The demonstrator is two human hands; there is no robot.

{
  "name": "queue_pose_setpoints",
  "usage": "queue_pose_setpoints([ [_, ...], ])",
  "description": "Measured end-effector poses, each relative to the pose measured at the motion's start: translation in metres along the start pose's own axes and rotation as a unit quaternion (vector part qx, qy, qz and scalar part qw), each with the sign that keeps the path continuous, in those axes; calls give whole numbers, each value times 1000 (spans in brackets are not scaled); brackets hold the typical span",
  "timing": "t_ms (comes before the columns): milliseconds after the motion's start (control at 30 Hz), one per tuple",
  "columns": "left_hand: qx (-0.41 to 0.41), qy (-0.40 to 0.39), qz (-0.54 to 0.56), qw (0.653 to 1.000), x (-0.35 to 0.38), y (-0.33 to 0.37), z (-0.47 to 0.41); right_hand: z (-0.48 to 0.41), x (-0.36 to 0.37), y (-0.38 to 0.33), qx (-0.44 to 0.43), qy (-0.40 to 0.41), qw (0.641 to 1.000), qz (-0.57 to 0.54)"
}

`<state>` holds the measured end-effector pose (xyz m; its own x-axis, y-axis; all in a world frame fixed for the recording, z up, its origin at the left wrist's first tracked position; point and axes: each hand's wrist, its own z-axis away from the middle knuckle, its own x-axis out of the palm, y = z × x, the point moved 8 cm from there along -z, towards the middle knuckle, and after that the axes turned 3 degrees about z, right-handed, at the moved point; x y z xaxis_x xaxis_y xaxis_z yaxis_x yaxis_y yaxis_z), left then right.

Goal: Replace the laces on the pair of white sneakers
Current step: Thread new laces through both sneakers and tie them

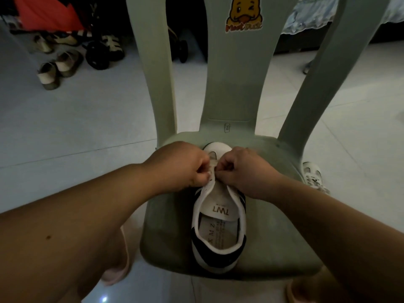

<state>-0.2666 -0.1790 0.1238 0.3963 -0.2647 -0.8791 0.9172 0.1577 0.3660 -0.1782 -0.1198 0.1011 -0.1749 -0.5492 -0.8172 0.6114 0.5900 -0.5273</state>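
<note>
A white low-top sneaker with dark side panels (218, 206) lies on the seat of a pale green plastic chair (273, 215). Its long axis runs straight from the seat's front edge to the backrest. The rounded white toe points away from the person, toward the chair back, and the open heel faces them. The tongue is folded up, with its printed label showing.

Both hands meet over the front of the shoe, just short of the toe cap. The left hand (185, 167) has its fingers curled tight and thumb pressed in, pinching a thin pale lace (212, 166) at the eyelet row. The right hand (242, 171), knuckle to knuckle with it, is closed in the same small pinch on that lace. Most of the lace is hidden under the fingers, so I cannot tell how it is threaded. The collar and heel trail back from the hands, between the two forearms.

Beyond the right hand, down on the floor beside the chair leg, sits a second white sneaker (313, 174). Above the hands, a yellow duck sticker (243, 15) sits high on the backrest.

The floor is pale glossy tile (87, 119). Far off past the left hand, several beige and tan shoes (56, 68) lie scattered near black pram wheels (97, 54) and a red cloth (43, 14). Far beyond the right hand, a light blue frilled bedcover (317, 16) hangs down. A pink slipper (115, 274) shows under the left forearm.
</note>
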Motion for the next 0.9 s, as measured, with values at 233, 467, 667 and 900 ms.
queue_pose_setpoints([
  [233,-24,68,119,990,-9,-14,1,8,-10,9,70,-69,987,-128],
  [467,-111,2,149,983,8,-32,-6,12,-16,18,94,-84,984,-127],
  [667,-136,14,239,961,-2,-33,-2,8,-16,16,78,-33,993,-86],
  [900,-86,-10,280,956,-11,-20,5,2,-13,-32,-26,-24,994,-105],
])
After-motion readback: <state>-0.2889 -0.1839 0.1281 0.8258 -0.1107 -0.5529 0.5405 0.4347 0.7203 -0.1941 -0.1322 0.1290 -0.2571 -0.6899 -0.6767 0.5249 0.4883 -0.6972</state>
